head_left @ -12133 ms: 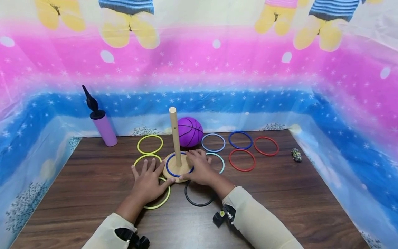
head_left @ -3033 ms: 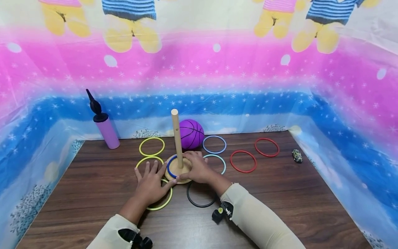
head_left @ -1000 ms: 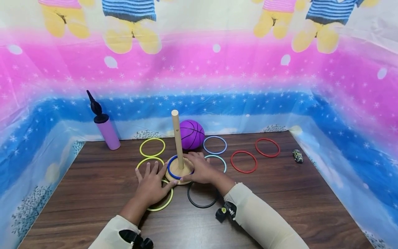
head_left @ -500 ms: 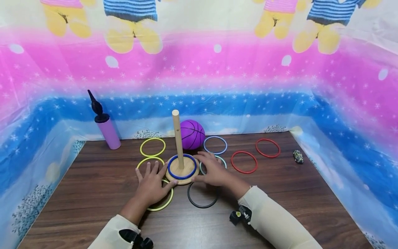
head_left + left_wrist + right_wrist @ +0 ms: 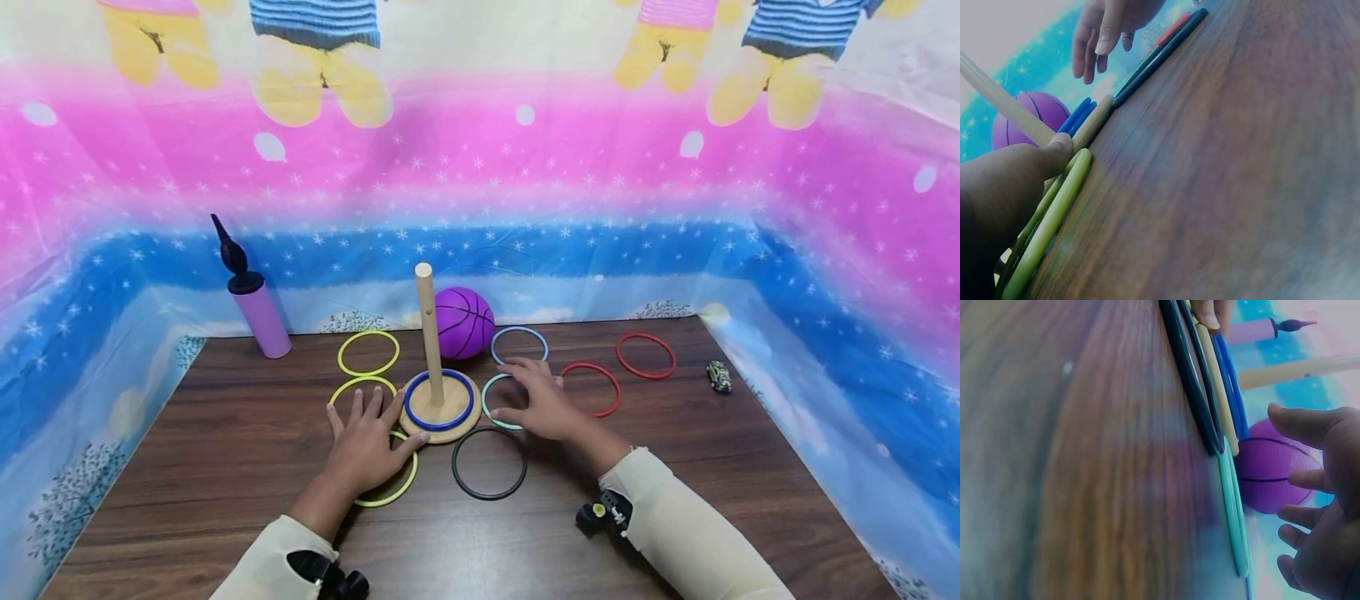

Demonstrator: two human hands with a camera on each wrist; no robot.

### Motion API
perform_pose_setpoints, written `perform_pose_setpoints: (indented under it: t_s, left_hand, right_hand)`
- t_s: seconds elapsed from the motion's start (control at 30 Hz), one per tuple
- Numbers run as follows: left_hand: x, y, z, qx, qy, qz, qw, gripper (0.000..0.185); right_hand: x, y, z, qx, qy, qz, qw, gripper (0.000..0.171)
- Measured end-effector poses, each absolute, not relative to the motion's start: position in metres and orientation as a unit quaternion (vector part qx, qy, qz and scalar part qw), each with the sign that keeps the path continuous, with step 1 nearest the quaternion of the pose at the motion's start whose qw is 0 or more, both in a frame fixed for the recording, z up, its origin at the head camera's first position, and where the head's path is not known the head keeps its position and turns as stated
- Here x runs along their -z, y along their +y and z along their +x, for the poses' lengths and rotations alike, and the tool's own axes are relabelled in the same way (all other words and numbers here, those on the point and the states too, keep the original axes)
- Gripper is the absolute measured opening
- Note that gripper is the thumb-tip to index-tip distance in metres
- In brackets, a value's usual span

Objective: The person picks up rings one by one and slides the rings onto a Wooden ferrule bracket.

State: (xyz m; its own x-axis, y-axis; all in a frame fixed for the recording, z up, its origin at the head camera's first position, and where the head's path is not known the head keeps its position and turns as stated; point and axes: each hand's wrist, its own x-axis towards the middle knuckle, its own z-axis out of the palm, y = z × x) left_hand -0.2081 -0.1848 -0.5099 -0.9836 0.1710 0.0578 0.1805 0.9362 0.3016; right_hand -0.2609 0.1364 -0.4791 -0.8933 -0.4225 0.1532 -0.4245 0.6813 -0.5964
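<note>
A: Now, where are your hands sitting?

B: Your left hand [image 5: 365, 446] is lying flat on the tabletop [image 5: 675, 500] with its fingers spread, pressing on a yellow-green ring [image 5: 396, 487]. Its thumb is touching the edge of the wooden base [image 5: 442, 429]; the left wrist view is showing that thumb tip against the base rim. Nothing is being pinched there.

A: And the right?

B: Your right hand [image 5: 543, 404] is hovering low, fingers loosely spread, over the right part of the teal ring [image 5: 491, 408]. I cannot tell whether the fingertips are touching the ring. That grip is holding nothing. The right wrist view is showing the fingers relaxed above the teal ring's edge.

A: Where is the peg stand?

B: The wooden peg [image 5: 429, 333] is standing upright on its round base, between your 2 hands, with blue ring [image 5: 420, 417] lying around it on the base. The black ring [image 5: 489, 492] is lying just in front of the base, the teal one just to its right.

A: What else is lying about?

B: A purple ball [image 5: 465, 321] is sitting behind the peg. 2 red rings [image 5: 647, 357] are lying to the right, 2 more yellow rings [image 5: 367, 352] to the left, a light-blue ring [image 5: 520, 333] beside the ball. A purple pump [image 5: 258, 312] is standing at the far left, and a small toy car [image 5: 717, 376] is resting at the far right.
</note>
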Motion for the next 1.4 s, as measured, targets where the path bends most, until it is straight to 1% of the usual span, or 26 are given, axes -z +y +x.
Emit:
perform_pose_setpoints:
  t_s: [0.4,0.7,0.9,1.07,1.23,1.4]
  left_hand:
    - [0.508,-0.184,-0.208,0.15,-0.985,-0.088,0.018,0.09]
    - [0.508,-0.184,-0.208,0.147,-0.985,-0.089,0.015,0.09]
    - [0.508,-0.184,-0.209,0.148,-0.985,-0.088,0.014,0.09]
    - [0.508,-0.184,-0.208,0.148,-0.985,-0.088,0.014,0.09]
    - [0.509,-0.184,-0.208,0.148,-0.985,-0.09,0.021,0.09]
    - [0.51,-0.184,-0.209,0.149,-0.985,-0.09,0.018,0.092]
  right_hand:
    - [0.483,0.162,-0.267,-0.323,-0.923,0.205,0.025,0.076]
    - [0.489,0.171,-0.274,-0.307,-0.934,0.182,-0.001,0.077]
    - [0.492,0.173,-0.275,-0.297,-0.938,0.179,-0.003,0.084]
    - [0.493,0.175,-0.274,-0.285,-0.942,0.175,-0.011,0.086]
    - [0.492,0.177,-0.273,-0.284,-0.942,0.179,-0.02,0.086]
    - [0.493,0.178,-0.272,-0.278,-0.941,0.189,-0.029,0.08]
